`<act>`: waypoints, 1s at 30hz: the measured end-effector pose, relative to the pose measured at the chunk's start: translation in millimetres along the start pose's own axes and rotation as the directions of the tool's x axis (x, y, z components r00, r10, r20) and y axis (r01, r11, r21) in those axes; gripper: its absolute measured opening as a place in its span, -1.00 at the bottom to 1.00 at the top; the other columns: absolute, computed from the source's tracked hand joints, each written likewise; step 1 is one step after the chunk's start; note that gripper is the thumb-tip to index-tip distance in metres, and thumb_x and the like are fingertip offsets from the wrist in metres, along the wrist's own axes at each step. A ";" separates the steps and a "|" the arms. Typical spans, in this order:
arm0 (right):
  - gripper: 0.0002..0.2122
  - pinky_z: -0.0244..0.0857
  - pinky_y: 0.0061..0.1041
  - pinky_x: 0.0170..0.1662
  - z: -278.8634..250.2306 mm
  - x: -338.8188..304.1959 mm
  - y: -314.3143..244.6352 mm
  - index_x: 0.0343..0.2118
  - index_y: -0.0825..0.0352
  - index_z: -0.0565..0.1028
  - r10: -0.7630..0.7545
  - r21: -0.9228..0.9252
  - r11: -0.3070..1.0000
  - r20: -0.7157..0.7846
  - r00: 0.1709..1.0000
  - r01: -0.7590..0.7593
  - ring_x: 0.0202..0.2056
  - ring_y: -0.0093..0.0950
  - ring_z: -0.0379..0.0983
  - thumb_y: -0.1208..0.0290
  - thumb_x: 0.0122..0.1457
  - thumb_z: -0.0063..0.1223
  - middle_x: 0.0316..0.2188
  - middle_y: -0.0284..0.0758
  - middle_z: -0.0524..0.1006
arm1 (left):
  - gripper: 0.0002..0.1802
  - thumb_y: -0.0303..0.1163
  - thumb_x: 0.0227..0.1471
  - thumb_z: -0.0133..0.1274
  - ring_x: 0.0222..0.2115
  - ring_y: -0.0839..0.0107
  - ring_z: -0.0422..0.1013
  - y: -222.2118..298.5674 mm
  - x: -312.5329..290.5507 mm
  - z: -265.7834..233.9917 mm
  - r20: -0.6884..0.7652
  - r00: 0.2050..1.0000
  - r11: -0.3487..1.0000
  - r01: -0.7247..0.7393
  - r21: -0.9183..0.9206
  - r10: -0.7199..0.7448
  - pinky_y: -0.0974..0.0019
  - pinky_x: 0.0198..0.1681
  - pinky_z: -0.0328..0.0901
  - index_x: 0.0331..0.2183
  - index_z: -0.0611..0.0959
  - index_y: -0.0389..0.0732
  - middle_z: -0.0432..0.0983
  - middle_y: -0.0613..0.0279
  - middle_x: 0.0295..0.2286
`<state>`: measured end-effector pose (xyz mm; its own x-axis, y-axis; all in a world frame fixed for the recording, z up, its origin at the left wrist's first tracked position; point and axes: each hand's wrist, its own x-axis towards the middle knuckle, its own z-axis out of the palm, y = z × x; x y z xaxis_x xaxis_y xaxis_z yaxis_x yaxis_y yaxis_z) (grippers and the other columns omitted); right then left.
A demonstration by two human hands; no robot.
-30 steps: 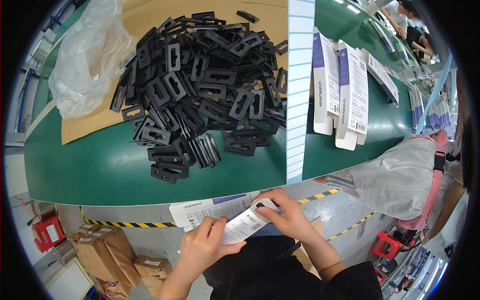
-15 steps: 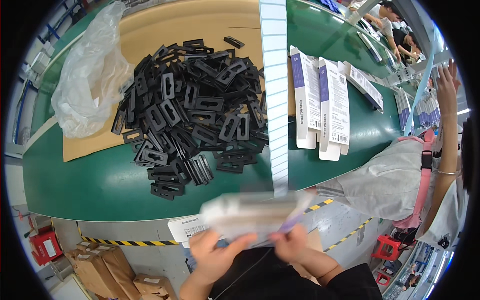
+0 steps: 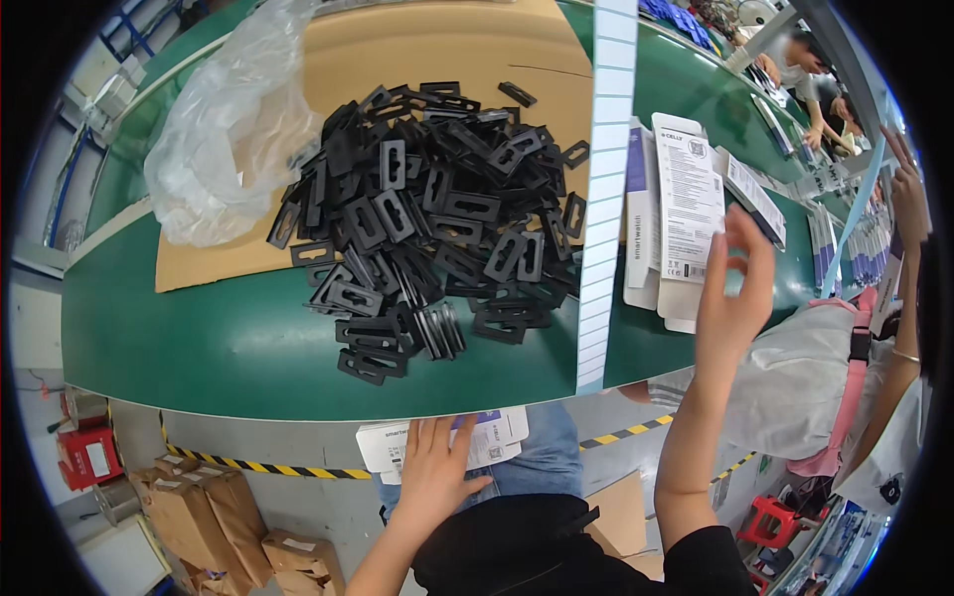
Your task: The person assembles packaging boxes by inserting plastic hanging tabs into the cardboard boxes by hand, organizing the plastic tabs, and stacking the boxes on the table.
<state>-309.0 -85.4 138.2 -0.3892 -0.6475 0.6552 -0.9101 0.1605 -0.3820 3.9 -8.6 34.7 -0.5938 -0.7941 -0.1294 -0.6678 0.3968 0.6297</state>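
Observation:
My left hand (image 3: 434, 469) lies with fingers spread on a flat white and purple carton (image 3: 512, 437) across my lap, at the table's front edge. My right hand (image 3: 733, 298) is raised over the table's right side, fingers curved and apart, with nothing visible between them. It is beside a white printed carton (image 3: 686, 179), which overlaps a purple-edged carton (image 3: 641, 214). Another carton (image 3: 753, 199) rests at a slant behind my right fingers. Left of the divider, a large heap of black plastic hanger pieces (image 3: 437, 204) lies on brown cardboard.
A pale ruled strip (image 3: 602, 189) divides the green table (image 3: 199, 348). A crumpled clear plastic bag (image 3: 234, 139) lies left of the heap. A co-worker in grey clothing (image 3: 795, 387) is close on my right. Brown paper-wrapped parcels (image 3: 199, 517) stand on the floor.
The blurred carton has left my hands, and a white printed face now tops the cartons at right. My right hand moved there; my left settled on the lap carton. The whole view shifted.

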 end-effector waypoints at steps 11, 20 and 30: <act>-0.75 0.38 -0.44 -0.35 46.1 -70.2 -82.2 -0.35 0.31 0.58 -0.484 0.332 0.867 0.381 0.788 0.372 -0.39 -0.37 0.45 0.49 -0.16 0.35 -0.40 -0.37 0.49 | 0.16 -0.09 -0.55 0.50 0.14 0.00 0.19 -36.8 -12.7 27.1 0.080 0.990 0.967 0.098 0.237 -0.120 -0.27 0.25 -0.06 0.15 0.38 -0.24 0.29 -0.05 0.08; -0.76 0.29 -0.51 -0.39 -16.9 -83.6 -70.0 -0.48 0.33 0.61 -0.310 0.560 0.828 0.517 0.798 -0.041 -0.41 -0.44 0.44 0.51 -0.26 0.47 -0.55 -0.36 0.53 | -0.02 0.03 -0.57 0.50 -0.25 0.10 0.51 -20.2 -21.6 -9.1 -0.163 0.985 0.998 0.057 -0.004 -0.057 0.13 -0.14 0.39 -0.08 0.54 -0.32 0.55 0.03 -0.26; -0.89 0.35 -0.36 -0.05 -32.9 -135.1 -37.3 -0.45 0.36 0.61 -0.028 0.341 0.669 0.899 0.436 -0.660 -0.06 -0.33 0.49 0.54 -0.04 0.36 -0.40 -0.28 0.60 | -0.28 0.12 -0.38 0.42 -0.65 0.34 0.51 -0.1 -20.4 -31.0 -0.096 0.994 0.989 -0.074 -0.132 0.061 0.32 -0.57 0.40 -0.30 0.61 -0.26 0.54 0.24 -0.58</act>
<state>-227.2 20.6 85.3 -0.0167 -0.9570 -0.2897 -0.3039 0.2809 -0.9104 30.0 -6.8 61.0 -0.5879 -0.8088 -0.0165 -0.5574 0.3902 0.7328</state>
